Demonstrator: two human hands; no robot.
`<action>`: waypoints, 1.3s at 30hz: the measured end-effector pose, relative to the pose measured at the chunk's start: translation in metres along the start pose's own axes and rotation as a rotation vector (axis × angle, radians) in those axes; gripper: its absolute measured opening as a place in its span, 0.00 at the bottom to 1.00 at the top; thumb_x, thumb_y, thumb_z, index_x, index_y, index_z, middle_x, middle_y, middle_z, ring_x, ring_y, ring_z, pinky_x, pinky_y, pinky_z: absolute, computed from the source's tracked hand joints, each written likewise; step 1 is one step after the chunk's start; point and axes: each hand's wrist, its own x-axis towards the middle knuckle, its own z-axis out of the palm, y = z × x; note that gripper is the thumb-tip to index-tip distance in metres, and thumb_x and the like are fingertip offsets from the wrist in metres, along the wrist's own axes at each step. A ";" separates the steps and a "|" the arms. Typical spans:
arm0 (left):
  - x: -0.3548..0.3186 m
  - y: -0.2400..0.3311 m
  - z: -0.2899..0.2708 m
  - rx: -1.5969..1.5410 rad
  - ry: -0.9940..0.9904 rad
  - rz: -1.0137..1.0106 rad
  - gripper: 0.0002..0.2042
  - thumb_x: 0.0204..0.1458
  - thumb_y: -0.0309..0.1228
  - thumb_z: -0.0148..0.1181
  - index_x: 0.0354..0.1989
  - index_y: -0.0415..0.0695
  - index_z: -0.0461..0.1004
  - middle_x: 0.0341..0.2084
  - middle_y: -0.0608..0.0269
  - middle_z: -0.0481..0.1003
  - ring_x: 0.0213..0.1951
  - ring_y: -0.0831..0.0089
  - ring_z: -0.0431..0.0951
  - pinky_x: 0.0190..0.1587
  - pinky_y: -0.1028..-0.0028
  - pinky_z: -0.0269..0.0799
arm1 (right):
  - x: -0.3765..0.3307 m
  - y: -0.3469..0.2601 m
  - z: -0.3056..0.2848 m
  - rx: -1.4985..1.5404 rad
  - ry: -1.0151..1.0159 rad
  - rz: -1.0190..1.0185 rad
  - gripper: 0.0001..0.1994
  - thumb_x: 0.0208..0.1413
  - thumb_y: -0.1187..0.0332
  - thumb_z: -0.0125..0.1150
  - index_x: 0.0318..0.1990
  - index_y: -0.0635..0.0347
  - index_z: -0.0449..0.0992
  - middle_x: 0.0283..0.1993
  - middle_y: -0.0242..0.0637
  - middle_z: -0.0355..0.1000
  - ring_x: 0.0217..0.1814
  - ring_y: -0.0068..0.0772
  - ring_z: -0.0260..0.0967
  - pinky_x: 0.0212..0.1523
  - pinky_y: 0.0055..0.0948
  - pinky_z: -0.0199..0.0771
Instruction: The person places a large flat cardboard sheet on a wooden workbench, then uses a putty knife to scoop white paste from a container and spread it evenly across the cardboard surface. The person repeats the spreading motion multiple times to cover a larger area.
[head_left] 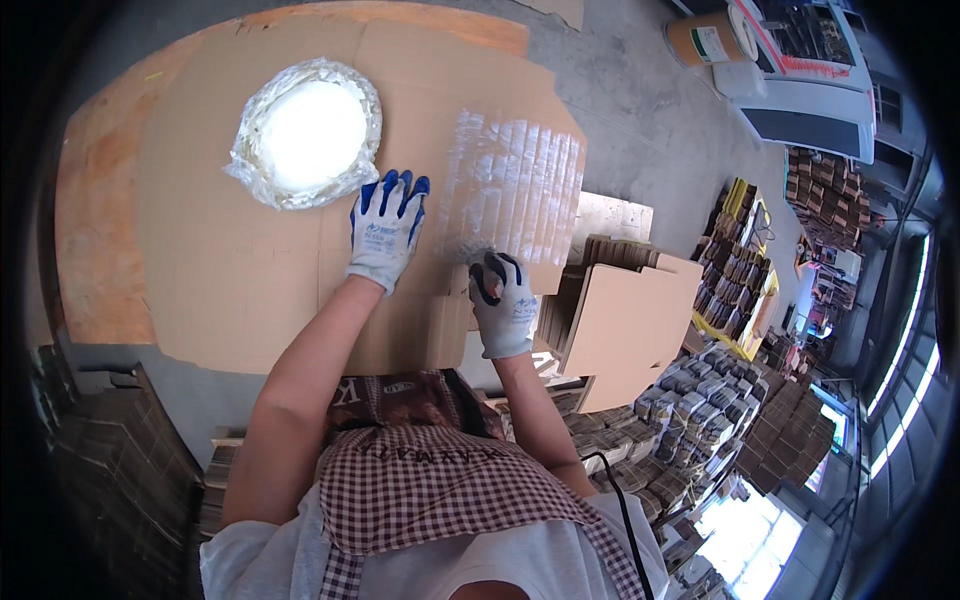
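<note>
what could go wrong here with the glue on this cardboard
The left hand presses flat beside the wet white glue patch, so the glove could smear it. The right hand holds its brush at the cardboard sheet edge; glue might drip onto the stacked flat boxes below.

1. Cardboard box workshop or packaging plant, seen from above a gluing station.
2. Flat brown cardboard sheet (250, 250) spread across the desk, streaked with white paste (515, 185).
3. Bundled stacks of folded cartons (690, 410) piled over a bare concrete floor (640, 130).
4. Long factory windows (905, 380) along the far wall.
</note>
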 end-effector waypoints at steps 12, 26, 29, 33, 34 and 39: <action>0.002 -0.003 0.002 0.021 -0.014 0.020 0.22 0.60 0.35 0.53 0.64 0.51 0.69 0.62 0.60 0.70 0.64 0.61 0.67 0.65 0.55 0.59 | 0.033 0.014 -0.021 -0.007 0.116 -0.116 0.20 0.50 0.74 0.68 0.52 0.61 0.74 0.53 0.48 0.74 0.53 0.53 0.73 0.55 0.40 0.74; 0.001 -0.001 0.002 -0.025 -0.022 -0.014 0.22 0.58 0.36 0.56 0.63 0.53 0.71 0.61 0.61 0.70 0.64 0.62 0.66 0.65 0.55 0.59 | 0.087 -0.037 0.007 0.180 -0.057 -0.209 0.17 0.51 0.75 0.65 0.50 0.61 0.76 0.51 0.47 0.75 0.54 0.53 0.73 0.55 0.41 0.74; -0.001 -0.002 0.003 -0.030 -0.028 -0.008 0.23 0.58 0.36 0.56 0.63 0.53 0.71 0.62 0.62 0.69 0.64 0.62 0.66 0.65 0.55 0.59 | 0.096 -0.038 0.008 0.133 -0.078 -0.139 0.17 0.51 0.75 0.64 0.50 0.60 0.76 0.52 0.46 0.75 0.54 0.53 0.73 0.55 0.41 0.74; 0.000 -0.002 0.002 -0.042 -0.035 -0.016 0.23 0.57 0.36 0.56 0.63 0.53 0.71 0.62 0.62 0.69 0.64 0.62 0.66 0.65 0.54 0.59 | 0.107 -0.041 0.009 0.159 -0.025 -0.228 0.18 0.51 0.74 0.63 0.51 0.60 0.75 0.51 0.47 0.75 0.54 0.53 0.73 0.54 0.41 0.74; 0.000 -0.002 0.002 -0.048 -0.038 -0.020 0.23 0.57 0.36 0.56 0.63 0.53 0.71 0.62 0.62 0.69 0.64 0.62 0.66 0.65 0.54 0.59 | 0.109 -0.045 0.010 0.210 -0.013 -0.260 0.17 0.52 0.74 0.62 0.51 0.60 0.75 0.51 0.47 0.75 0.54 0.53 0.73 0.54 0.41 0.74; -0.002 -0.002 0.002 -0.033 -0.044 -0.011 0.23 0.58 0.36 0.56 0.63 0.51 0.70 0.63 0.61 0.68 0.65 0.61 0.65 0.65 0.53 0.59 | 0.122 -0.045 0.009 0.154 -0.044 -0.099 0.17 0.52 0.74 0.63 0.51 0.61 0.76 0.51 0.47 0.75 0.54 0.52 0.73 0.55 0.39 0.74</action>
